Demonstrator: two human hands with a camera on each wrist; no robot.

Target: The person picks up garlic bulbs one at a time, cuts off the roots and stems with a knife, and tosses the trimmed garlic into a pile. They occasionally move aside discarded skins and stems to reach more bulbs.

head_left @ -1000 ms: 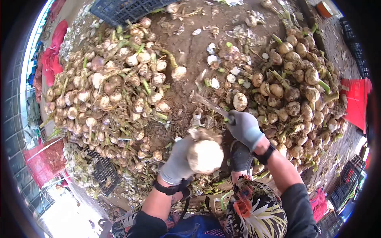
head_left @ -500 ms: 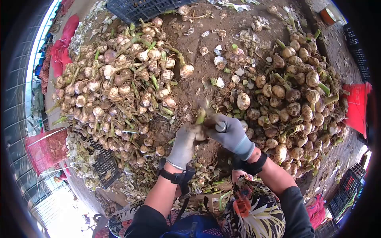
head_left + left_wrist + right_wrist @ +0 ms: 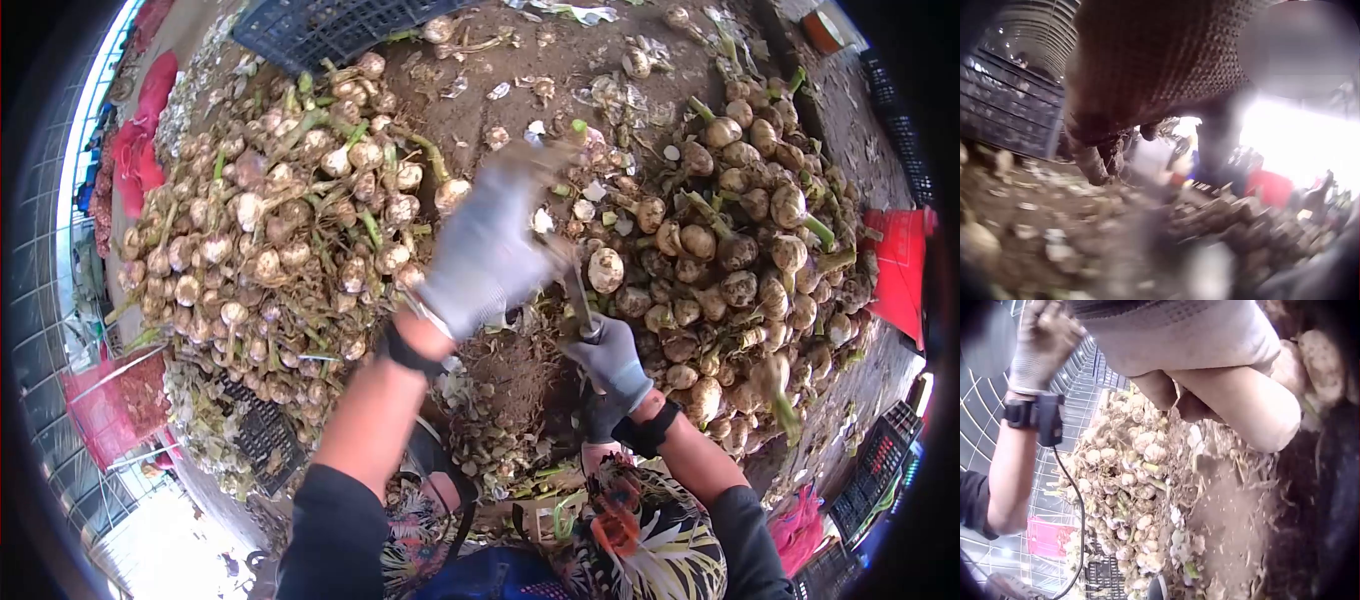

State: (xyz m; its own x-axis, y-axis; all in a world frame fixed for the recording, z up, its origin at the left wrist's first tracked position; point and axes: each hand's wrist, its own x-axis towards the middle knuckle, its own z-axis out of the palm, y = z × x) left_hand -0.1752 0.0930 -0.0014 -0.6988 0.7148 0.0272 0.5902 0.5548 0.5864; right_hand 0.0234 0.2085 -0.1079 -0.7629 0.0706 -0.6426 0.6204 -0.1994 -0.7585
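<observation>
My right hand (image 3: 612, 362), in a grey glove, grips a knife (image 3: 577, 300) with its blade pointing away from me. The right thumb (image 3: 1254, 406) lies along the grip in the right wrist view. My gloved left hand (image 3: 485, 255) is stretched forward over the bare dirt between two heaps, blurred by motion. Its fingers (image 3: 1094, 165) look soil-stained in the left wrist view, with root-like bits about them. Garlic bulbs with stems fill the left heap (image 3: 270, 240). A blurred bulb with a green-ended stem (image 3: 776, 385) shows over the near side of the right heap (image 3: 740, 240).
A dark blue plastic crate (image 3: 320, 30) stands at the far left. A red bucket (image 3: 900, 270) is beyond the right heap, and a black crate (image 3: 265, 435) lies near the left heap. Skins and trimmings (image 3: 610, 95) litter the dirt.
Both hands were together at a garlic bulb half a second ago. The left hand has swung forward, away from the knife hand. A stemmed bulb now shows over the right heap.
</observation>
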